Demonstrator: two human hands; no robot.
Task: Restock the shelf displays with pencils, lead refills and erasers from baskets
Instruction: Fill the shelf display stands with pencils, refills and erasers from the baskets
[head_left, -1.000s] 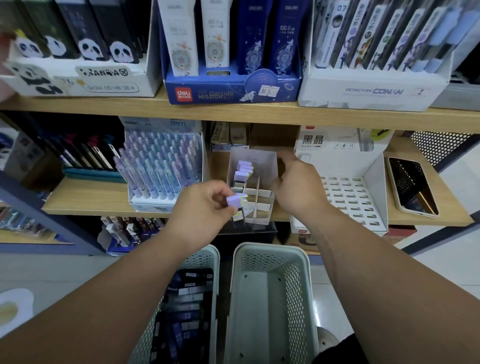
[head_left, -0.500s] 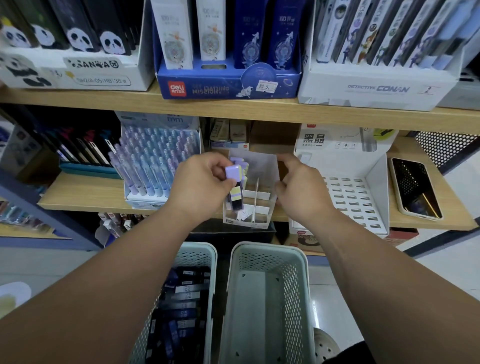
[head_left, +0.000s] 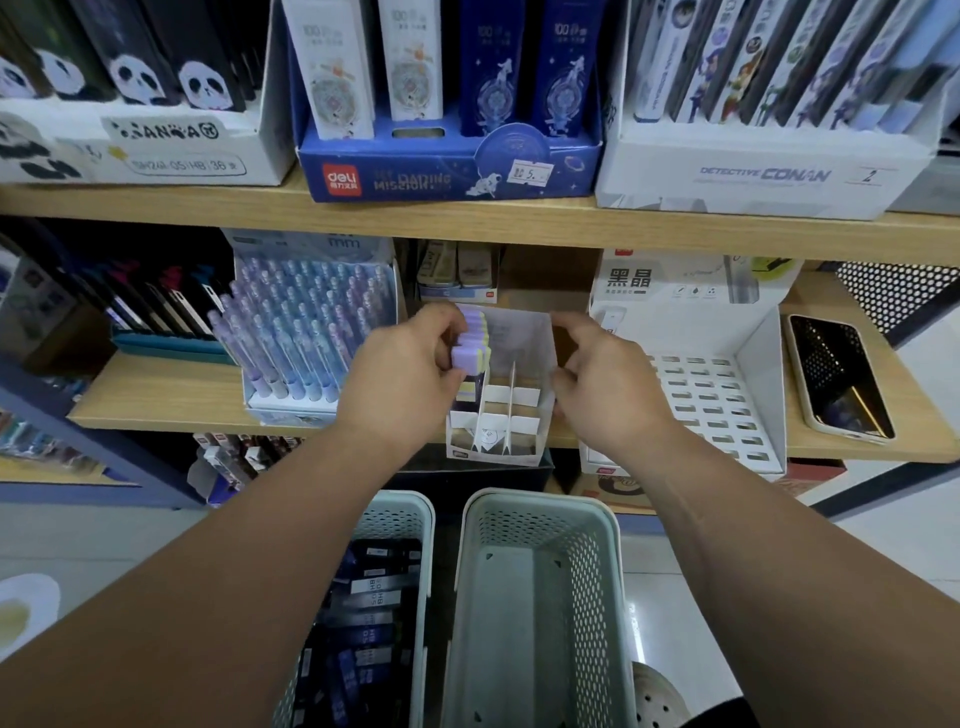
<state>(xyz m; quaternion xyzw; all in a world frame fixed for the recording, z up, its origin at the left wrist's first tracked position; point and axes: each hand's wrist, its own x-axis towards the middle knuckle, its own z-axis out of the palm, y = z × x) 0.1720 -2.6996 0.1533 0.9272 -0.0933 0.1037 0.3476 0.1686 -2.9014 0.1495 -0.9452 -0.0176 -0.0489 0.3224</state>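
Note:
A small white display box (head_left: 524, 415) with card dividers stands at the front edge of the middle shelf. Its left column holds a row of purple-capped lead refill cases (head_left: 475, 332). My left hand (head_left: 405, 384) pinches the frontmost purple case (head_left: 467, 358) in that column. My right hand (head_left: 608, 389) grips the box's right wall. Below, the left basket (head_left: 410, 519) holds several dark lead refill packs (head_left: 369, 613). The right basket (head_left: 540, 597) shows only its bare inside.
A tray of purple pens (head_left: 306, 332) stands left of the box, and a white slotted display (head_left: 711, 400) stands to its right. A phone (head_left: 836, 379) lies on the shelf's right end. The upper shelf (head_left: 467, 218) carries panda, blue Deli and Conan pencil boxes.
My left hand carried the purple case up from the box's front and set it into the left column behind the others' front. My right hand stayed on the box.

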